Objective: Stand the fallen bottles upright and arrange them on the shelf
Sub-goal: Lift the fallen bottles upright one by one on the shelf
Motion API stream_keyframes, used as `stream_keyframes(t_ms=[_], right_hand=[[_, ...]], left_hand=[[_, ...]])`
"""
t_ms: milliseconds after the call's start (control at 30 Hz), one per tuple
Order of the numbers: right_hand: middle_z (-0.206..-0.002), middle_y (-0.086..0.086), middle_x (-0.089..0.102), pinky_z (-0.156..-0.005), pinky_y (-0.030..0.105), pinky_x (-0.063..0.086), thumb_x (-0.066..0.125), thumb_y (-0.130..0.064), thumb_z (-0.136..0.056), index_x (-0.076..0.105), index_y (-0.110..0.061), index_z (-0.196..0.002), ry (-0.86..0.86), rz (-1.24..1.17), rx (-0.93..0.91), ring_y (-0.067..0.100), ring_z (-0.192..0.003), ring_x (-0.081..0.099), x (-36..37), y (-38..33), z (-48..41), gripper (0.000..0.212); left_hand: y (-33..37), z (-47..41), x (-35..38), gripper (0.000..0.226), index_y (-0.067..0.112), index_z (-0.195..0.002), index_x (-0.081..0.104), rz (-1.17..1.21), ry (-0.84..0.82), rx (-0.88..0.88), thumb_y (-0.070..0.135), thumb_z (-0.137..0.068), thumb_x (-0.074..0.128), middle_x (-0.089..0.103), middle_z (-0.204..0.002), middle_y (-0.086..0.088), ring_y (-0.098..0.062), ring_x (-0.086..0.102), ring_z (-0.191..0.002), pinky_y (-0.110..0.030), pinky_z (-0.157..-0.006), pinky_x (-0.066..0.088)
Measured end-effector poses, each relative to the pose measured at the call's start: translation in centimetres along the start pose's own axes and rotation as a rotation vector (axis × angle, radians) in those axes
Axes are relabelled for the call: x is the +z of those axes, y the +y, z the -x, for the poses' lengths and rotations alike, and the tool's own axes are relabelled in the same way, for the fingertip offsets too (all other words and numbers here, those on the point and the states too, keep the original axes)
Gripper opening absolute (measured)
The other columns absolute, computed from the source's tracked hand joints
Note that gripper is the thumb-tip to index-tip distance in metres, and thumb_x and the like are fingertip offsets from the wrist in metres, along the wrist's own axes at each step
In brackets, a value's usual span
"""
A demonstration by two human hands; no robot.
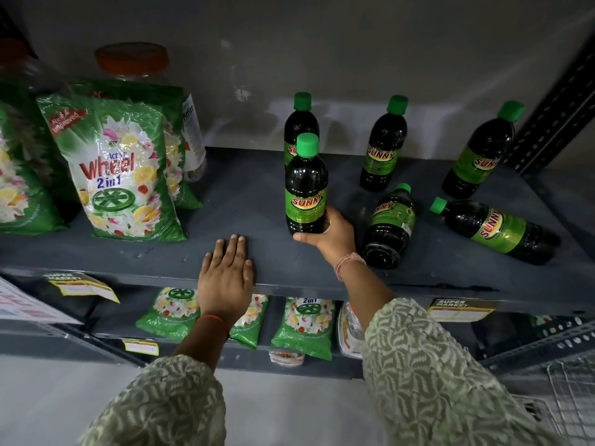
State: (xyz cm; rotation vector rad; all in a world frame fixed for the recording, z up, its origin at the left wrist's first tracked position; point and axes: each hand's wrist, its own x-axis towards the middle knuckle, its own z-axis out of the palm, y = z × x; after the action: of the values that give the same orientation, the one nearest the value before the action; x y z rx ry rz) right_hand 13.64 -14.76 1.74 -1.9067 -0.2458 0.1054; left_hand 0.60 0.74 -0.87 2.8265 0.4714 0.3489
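My left hand (pixel 226 278): bare, no rings showing. I am wearing a thin orange-red thread (pixel 211 319) around the wrist just behind it.

My right hand (pixel 331 236): bare, nails short. I am wearing a band of pale pink and cream threads (pixel 349 263), several strands lying together, around the wrist just behind it.

My sleeves: I am wearing a pale sage-green garment, printed all over with small white leaf-like strokes. The left sleeve (pixel 167 400) is ending partway up the forearm; the right sleeve (pixel 428 365) is ending likewise, and is hanging loose and wide.
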Motion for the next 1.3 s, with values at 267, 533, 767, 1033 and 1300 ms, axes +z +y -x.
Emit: stream_keyframes(t_ms=[267, 533, 767, 1033, 1300], right_hand=[[-0.106, 0.007, 0.068, -0.083, 0.029, 0.049, 0.086, -0.021, -0.052, 0.059, -0.014, -0.105, 0.037, 0.047, -0.002, 0.018, -0.093, 0.062, 0.1, 0.0, 3.2, 0.059], [-0.100, 0.008, 0.070, -0.082, 0.033, 0.053, 0.086, -0.028, -0.052, 0.060, -0.013, -0.100, 0.089, 0.113, -0.047, 0.019, -0.090, 0.064, 0.1, 0.0, 6.6, 0.056], [-0.102, 0.010, 0.070, -0.083, 0.036, 0.052, 0.085, -0.033, -0.054, 0.059, -0.011, -0.103, 0.113, 0.163, -0.056, 0.022, -0.094, 0.064, 0.5, -0.4, 7.3, 0.060], [-0.099, 0.010, 0.070, -0.081, 0.036, 0.053, 0.084, -0.037, -0.053, 0.059, -0.011, -0.102, 0.125, 0.204, -0.046, 0.023, -0.091, 0.064, 0.7, -0.4, 7.5, 0.060], [-0.134, 0.015, 0.049, -0.103, 0.033, 0.036, 0.074, -0.030, -0.071, 0.036, -0.008, -0.134, 0.072, 0.208, -0.121, 0.026, -0.124, 0.045, -0.7, 0.0, 9.1, 0.077]], left_hand=[[-0.1, 0.1, -0.2, 0.048, 0.009, -0.143, 0.020, -0.039, -0.046, 0.032, 0.027, -0.099, 0.024, 0.019, -0.153, -0.008, -0.025, 0.011, -0.141, -0.039, -0.114, 0.006], [-0.1, 0.1, -0.4, 0.048, 0.008, -0.143, 0.021, -0.013, -0.058, 0.036, 0.025, -0.098, 0.027, 0.020, -0.153, -0.010, -0.028, 0.012, -0.140, -0.041, -0.114, 0.009], [-0.1, 0.1, -0.3, 0.048, 0.007, -0.143, 0.022, -0.001, -0.061, 0.041, 0.025, -0.098, 0.028, 0.021, -0.153, -0.011, -0.029, 0.013, -0.140, -0.042, -0.113, 0.010], [-0.1, 0.0, -0.3, 0.048, 0.007, -0.143, 0.022, -0.009, -0.059, 0.035, 0.026, -0.098, 0.027, 0.021, -0.153, -0.010, -0.028, 0.013, -0.140, -0.041, -0.113, 0.011], [0.2, 0.6, -0.2, 0.050, 0.002, -0.135, 0.038, 0.072, 0.021, 0.016, 0.029, -0.095, 0.027, 0.036, -0.145, -0.017, -0.033, 0.025, -0.137, -0.043, -0.112, 0.017]])
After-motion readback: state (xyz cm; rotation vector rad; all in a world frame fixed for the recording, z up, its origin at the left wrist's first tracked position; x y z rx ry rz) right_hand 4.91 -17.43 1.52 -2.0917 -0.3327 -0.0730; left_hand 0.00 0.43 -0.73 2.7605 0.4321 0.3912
